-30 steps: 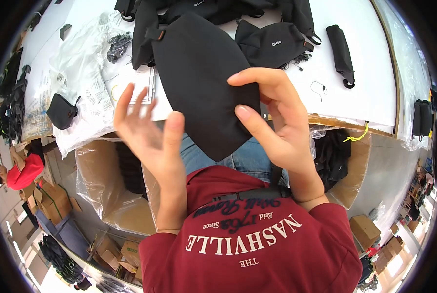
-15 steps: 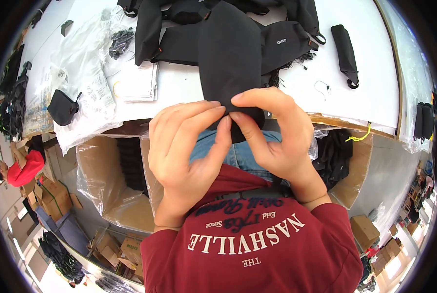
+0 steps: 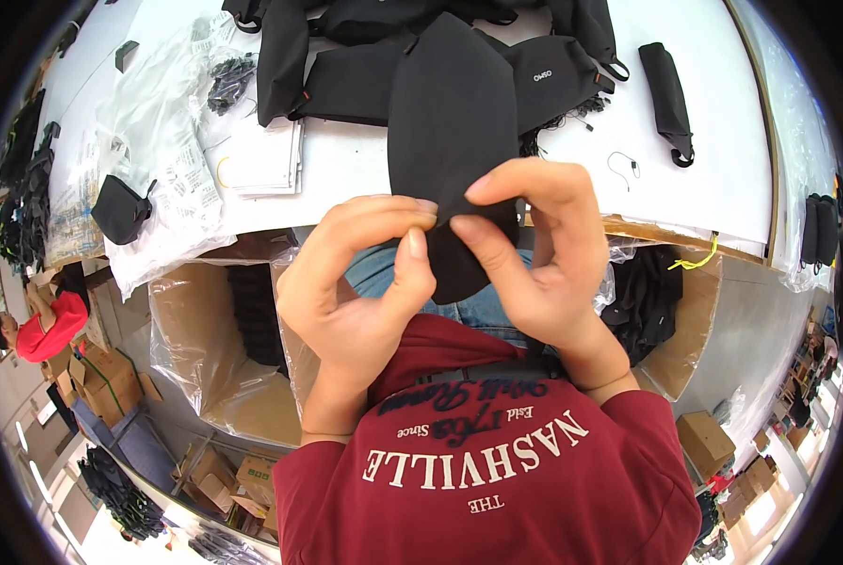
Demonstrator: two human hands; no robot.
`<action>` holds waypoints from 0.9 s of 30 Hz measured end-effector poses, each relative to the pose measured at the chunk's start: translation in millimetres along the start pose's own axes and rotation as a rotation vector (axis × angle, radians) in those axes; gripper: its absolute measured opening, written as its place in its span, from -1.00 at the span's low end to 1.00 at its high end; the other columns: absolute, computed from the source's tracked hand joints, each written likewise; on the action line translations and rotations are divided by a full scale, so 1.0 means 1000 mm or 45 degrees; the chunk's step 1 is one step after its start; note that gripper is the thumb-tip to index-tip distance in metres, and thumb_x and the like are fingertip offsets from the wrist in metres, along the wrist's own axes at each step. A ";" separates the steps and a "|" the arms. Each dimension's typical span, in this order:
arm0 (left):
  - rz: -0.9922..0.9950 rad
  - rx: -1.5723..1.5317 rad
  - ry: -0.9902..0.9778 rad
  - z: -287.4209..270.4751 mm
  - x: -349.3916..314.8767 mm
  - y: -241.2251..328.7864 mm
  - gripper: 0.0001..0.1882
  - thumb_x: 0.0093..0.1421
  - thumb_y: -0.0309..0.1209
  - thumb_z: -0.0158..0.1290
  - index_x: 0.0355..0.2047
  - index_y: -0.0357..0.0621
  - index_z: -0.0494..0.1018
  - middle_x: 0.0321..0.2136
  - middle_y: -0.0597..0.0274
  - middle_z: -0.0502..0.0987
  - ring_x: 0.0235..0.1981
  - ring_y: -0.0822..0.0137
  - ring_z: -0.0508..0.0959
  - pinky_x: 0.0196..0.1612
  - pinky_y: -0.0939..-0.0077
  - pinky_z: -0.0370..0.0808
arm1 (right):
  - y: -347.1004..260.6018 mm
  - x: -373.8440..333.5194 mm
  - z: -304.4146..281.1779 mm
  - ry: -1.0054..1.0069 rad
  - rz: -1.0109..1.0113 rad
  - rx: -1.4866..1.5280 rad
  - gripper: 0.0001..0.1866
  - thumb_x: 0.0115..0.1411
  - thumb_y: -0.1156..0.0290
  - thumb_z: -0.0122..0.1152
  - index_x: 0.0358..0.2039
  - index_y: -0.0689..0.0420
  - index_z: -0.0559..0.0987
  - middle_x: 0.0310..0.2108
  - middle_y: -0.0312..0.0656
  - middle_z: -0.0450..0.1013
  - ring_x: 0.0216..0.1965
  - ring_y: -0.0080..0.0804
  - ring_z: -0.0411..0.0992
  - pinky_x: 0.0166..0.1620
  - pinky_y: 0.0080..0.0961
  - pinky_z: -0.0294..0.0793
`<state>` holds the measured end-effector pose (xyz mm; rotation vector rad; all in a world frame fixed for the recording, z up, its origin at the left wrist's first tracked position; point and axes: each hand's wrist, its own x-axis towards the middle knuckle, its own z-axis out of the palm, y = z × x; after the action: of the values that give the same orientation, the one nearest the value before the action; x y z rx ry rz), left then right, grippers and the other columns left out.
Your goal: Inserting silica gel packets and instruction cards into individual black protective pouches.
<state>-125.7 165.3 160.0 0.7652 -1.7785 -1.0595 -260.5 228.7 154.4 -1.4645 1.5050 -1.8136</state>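
Note:
A long black fabric pouch hangs over the table's near edge, its lower end above my lap. My left hand grips the pouch's left side, with fingertips and thumb at a small fold in the cloth. Opposite it, my right hand pinches the fabric between index finger and thumb. The fingertips of both hands are close together but apart. Whatever small part lies between them is too dark to make out. Behind the held pouch, more black pouches lie in a pile.
A single black pouch lies at the table's right. On the left are clear plastic bags, white papers and a small black pouch. Lined cardboard boxes stand below the edge. A person in red is at far left.
The held pouch has shifted down toward me, and more of its lower end shows below my hands. My left thumb has drawn down and away from the right thumb.

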 end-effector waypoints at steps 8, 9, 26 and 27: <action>-0.092 -0.039 -0.018 0.000 0.000 0.005 -0.88 -0.02 -0.67 0.13 -0.42 -0.31 0.50 -0.37 0.09 0.57 -0.32 0.31 0.56 -0.21 0.54 0.46 | 0.005 -0.002 -0.002 0.074 0.068 0.026 -0.72 0.02 0.67 0.25 -0.21 0.19 0.50 -0.32 -0.26 0.47 -0.44 -0.57 0.38 -0.35 -0.69 0.38; -0.082 -0.021 -0.027 0.000 0.001 0.004 -0.87 -0.02 -0.67 0.15 -0.42 -0.30 0.50 -0.37 0.09 0.57 -0.32 0.31 0.55 -0.21 0.54 0.45 | 0.004 -0.002 -0.001 0.073 0.069 0.028 -0.72 0.02 0.67 0.25 -0.21 0.19 0.50 -0.32 -0.26 0.47 -0.44 -0.57 0.38 -0.35 -0.69 0.38; 0.047 0.117 -0.004 0.003 0.002 0.001 -0.81 -0.11 -0.69 0.17 -0.43 -0.29 0.49 -0.41 0.13 0.55 -0.39 0.31 0.56 -0.28 0.54 0.48 | 0.003 -0.005 0.004 0.083 0.051 -0.021 -0.71 0.02 0.70 0.23 -0.22 0.20 0.50 -0.35 -0.26 0.46 -0.46 -0.60 0.40 -0.41 -0.70 0.38; 0.043 0.112 -0.012 0.002 0.002 0.001 -0.81 -0.11 -0.69 0.17 -0.43 -0.29 0.50 -0.41 0.13 0.56 -0.38 0.31 0.56 -0.28 0.54 0.48 | 0.003 -0.005 0.003 0.084 0.051 -0.022 -0.71 0.02 0.70 0.23 -0.22 0.20 0.50 -0.35 -0.26 0.46 -0.46 -0.60 0.40 -0.41 -0.70 0.38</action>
<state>-128.6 165.2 160.5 0.7815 -1.8496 -0.9691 -256.3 230.0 149.3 -1.3848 1.5735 -1.8462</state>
